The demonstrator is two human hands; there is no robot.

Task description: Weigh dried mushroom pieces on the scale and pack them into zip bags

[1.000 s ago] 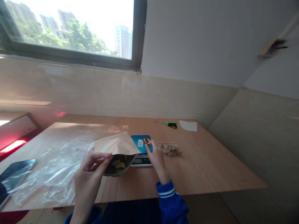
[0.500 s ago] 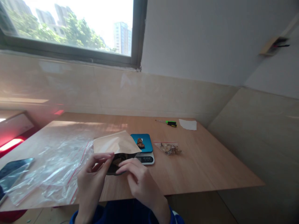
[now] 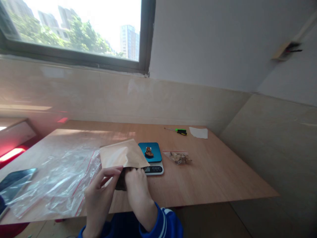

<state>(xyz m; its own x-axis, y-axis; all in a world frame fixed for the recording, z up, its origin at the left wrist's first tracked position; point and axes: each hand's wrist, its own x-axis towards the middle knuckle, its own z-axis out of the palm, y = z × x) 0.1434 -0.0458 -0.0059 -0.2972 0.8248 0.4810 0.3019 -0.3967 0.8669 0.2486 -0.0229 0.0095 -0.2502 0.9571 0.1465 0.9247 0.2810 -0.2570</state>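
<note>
A tan paper bag (image 3: 121,153), smooth and faintly glossy with a crease down its broad upper face, tilts with its mouth toward the wearer at the near middle of a wood-grain desk (image 3: 210,178). A dark strip of its interior shows between the hands; whether the bag rests on the surface cannot be told. It overlaps, in this view, the left edge of a digital scale (image 3: 157,152), whose blue plate carries a shriveled, glossy brown dried piece (image 3: 149,152) lying over a white label. More dried pieces, paler and crinkled, fill a small clear zip bag (image 3: 180,158) just right of the scale.

The left hand (image 3: 100,191) rises from the near edge, wrist bent, its thumb and fingers pinching the rim of the paper bag. The right hand (image 3: 136,181) reaches in from the right, back of the hand uppermost, knuckles under the upper flap; its fingers are hidden inside the mouth, and their grip cannot be told. A blue sleeve (image 3: 162,221) with white stripes covers that forearm.

Crumpled clear plastic bags (image 3: 61,178) spread at left, while a green-and-black screwdriver (image 3: 180,131) lies near white paper (image 3: 199,132) at the far edge.
</note>
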